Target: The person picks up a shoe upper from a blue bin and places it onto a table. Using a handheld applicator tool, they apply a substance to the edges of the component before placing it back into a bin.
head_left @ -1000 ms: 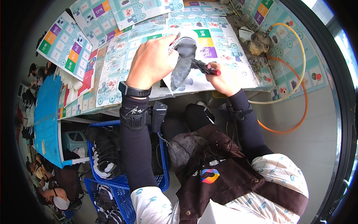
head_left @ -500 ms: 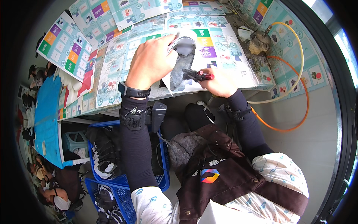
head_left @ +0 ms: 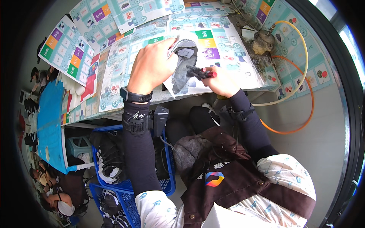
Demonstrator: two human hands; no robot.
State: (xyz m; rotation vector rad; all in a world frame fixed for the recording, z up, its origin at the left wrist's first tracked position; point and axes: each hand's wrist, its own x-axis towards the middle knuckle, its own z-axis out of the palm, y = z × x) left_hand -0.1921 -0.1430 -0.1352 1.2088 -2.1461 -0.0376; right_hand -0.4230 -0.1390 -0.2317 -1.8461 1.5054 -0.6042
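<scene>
My left hand point(head_left: 151, 68) grips the far end of a grey shoe point(head_left: 181, 78), fingers wrapped over its pale, ridged edge. The shoe stands tilted over the paper-covered table, and a smooth lighter grey patch shows near its far end. From the right, my right hand point(head_left: 224, 83) is closed on a brush point(head_left: 208, 73) with a red handle. Its dark, matted bristles meet the right side of the shoe. My left fingertips are partly hidden behind the shoe.
Printed sheets cover the worktable point(head_left: 114, 91). At its right stands a crusted pot point(head_left: 264, 41) with a yellow hose point(head_left: 306, 57); an orange hose point(head_left: 312, 102) loops below. Blue baskets point(head_left: 173, 186) of dark shoes stand lower left. Other people point(head_left: 61, 201) sit farther left.
The shoe has tipped a little, so more of the lighter grey patch shows. The brush has shifted slightly along the shoe's side. Both hands keep their grips.
</scene>
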